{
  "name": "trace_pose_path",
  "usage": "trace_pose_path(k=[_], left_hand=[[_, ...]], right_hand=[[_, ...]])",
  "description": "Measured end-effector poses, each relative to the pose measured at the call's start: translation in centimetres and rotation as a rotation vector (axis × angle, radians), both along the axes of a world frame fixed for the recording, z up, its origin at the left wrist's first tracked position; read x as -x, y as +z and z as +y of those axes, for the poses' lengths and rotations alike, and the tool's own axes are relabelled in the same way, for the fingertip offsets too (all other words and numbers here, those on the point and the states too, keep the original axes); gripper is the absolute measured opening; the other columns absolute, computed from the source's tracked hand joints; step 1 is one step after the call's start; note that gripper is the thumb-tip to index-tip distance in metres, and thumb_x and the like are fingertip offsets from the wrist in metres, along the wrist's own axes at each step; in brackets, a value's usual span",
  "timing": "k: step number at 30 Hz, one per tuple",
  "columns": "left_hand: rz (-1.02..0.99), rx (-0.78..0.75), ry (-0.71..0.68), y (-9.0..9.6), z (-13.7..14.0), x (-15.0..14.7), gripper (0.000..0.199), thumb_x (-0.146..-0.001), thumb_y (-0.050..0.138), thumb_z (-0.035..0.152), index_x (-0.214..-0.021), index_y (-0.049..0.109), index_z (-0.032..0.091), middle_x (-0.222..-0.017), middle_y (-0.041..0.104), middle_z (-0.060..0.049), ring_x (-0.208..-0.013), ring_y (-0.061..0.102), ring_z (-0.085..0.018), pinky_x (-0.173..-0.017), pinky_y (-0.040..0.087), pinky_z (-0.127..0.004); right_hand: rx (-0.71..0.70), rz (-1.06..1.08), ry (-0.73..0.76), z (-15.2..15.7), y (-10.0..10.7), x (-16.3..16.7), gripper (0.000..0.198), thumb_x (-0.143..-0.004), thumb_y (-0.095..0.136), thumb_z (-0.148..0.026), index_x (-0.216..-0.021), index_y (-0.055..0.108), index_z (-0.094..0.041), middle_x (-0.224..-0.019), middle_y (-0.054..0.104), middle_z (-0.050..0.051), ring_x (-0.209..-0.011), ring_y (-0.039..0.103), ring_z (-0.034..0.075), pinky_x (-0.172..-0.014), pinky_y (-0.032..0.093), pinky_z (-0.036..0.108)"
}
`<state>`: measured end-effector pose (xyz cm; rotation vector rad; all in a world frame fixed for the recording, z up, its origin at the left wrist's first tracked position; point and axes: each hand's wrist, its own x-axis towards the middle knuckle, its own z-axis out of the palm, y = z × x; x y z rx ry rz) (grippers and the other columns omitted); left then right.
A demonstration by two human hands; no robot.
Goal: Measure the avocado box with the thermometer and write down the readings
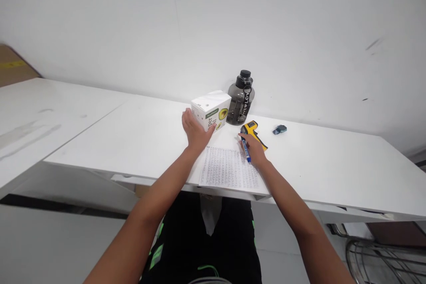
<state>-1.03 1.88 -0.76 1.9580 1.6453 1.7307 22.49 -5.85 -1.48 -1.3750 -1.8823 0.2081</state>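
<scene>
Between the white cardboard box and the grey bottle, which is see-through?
The translucent grey bottle with a black cap, right of the white cardboard box; that box, held by the left hand, is opaque.

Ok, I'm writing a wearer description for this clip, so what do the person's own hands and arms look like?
The left hand and right hand are ungloved, and both forearms are bare, with no sleeve, watch or bracelet in view. Below them shows black legwear with bright green patches.
</scene>
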Motion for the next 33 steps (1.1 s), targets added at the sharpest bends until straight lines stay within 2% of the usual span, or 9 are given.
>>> trace_pose_path(k=[4,8,13,16,18,21,24,29,33], left_hand=[[-0.018,0.043,-0.034,-0.2,-0.1,-0.3,0.108,-0.074,0.075,0.046,-0.153,0.012,0.009,-0.159,0.022,-0.028,-0.155,0.006,-0.041,-0.126,0.006,-0.057],[-0.202,0.122,-0.066,0.1,-0.5,-0.5,0.116,-0.067,0.082,0.041,-0.155,0.01,0.017,-0.161,0.022,-0.025,-0.154,0.011,-0.042,-0.125,0.011,-0.061],[-0.346,0.271,-0.137,0.7,-0.9,-0.3,0.106,-0.067,0.084,0.041,-0.152,0.021,0.024,-0.152,0.037,-0.02,-0.143,0.036,-0.04,-0.116,0.033,-0.06],[-0.37,0.266,-0.163,0.7,-0.8,-0.1,0.098,-0.066,0.085,0.042,-0.146,0.03,0.026,-0.145,0.044,-0.016,-0.138,0.044,-0.036,-0.113,0.04,-0.056],[-0.407,0.244,-0.176,0.6,-0.7,0.0,0.097,-0.065,0.086,0.041,-0.144,0.032,0.025,-0.144,0.045,-0.016,-0.137,0.045,-0.034,-0.114,0.041,-0.053],[-0.506,0.21,-0.226,0.7,-0.5,0.1,0.096,-0.065,0.087,0.039,-0.143,0.033,0.023,-0.145,0.046,-0.016,-0.136,0.047,-0.032,-0.113,0.043,-0.049],[-0.668,0.197,-0.354,1.1,-0.5,0.2,0.093,-0.065,0.088,0.037,-0.141,0.037,0.024,-0.142,0.052,-0.014,-0.13,0.055,-0.029,-0.107,0.051,-0.045],[-0.906,0.219,-0.548,1.9,-0.8,0.2,0.081,-0.063,0.09,0.037,-0.131,0.047,0.026,-0.129,0.065,-0.01,-0.115,0.066,-0.026,-0.098,0.057,-0.043],[-1.035,0.258,-0.584,2.2,-0.8,0.0,0.072,-0.061,0.092,0.037,-0.12,0.053,0.023,-0.124,0.069,-0.01,-0.11,0.069,-0.026,-0.096,0.059,-0.045]], right_hand=[[0.15,-0.106,0.045,0.1,-0.3,0.3,0.042,-0.091,0.05,-0.025,-0.13,0.065,-0.02,-0.111,0.07,0.011,-0.094,0.067,0.023,-0.086,0.053,0.036],[0.148,-0.211,0.034,-0.1,0.4,0.6,0.05,-0.095,0.042,-0.025,-0.143,0.054,-0.019,-0.109,0.07,0.012,-0.097,0.064,0.026,-0.086,0.05,0.039],[0.107,-0.364,-0.356,-0.4,2.0,0.1,0.05,-0.095,0.046,-0.03,-0.142,0.051,-0.013,-0.118,0.063,0.02,-0.108,0.055,0.033,-0.091,0.04,0.046],[0.209,-0.384,-0.592,-0.6,2.6,-0.4,0.061,-0.092,0.056,-0.043,-0.143,0.048,-0.01,-0.128,0.056,0.025,-0.116,0.051,0.038,-0.092,0.039,0.049],[0.307,-0.359,-0.648,-0.6,2.6,-0.7,0.069,-0.091,0.058,-0.05,-0.145,0.045,-0.01,-0.132,0.054,0.026,-0.118,0.052,0.039,-0.092,0.04,0.049],[0.444,-0.284,-0.631,-0.3,2.2,-1.2,0.075,-0.089,0.058,-0.058,-0.145,0.045,-0.01,-0.132,0.055,0.026,-0.118,0.055,0.039,-0.09,0.043,0.047],[0.473,-0.18,-0.575,0.1,1.7,-1.7,0.069,-0.085,0.063,-0.058,-0.136,0.055,-0.013,-0.125,0.061,0.023,-0.113,0.06,0.037,-0.085,0.046,0.042],[0.392,0.1,-0.513,0.0,1.7,-1.5,0.051,-0.08,0.066,-0.052,-0.115,0.068,-0.015,-0.109,0.069,0.017,-0.097,0.065,0.031,-0.08,0.048,0.04],[0.184,0.398,-0.333,-0.9,2.4,0.0,0.059,-0.082,0.06,-0.058,-0.124,0.064,-0.017,-0.111,0.07,0.012,-0.098,0.064,0.028,-0.086,0.05,0.041]])
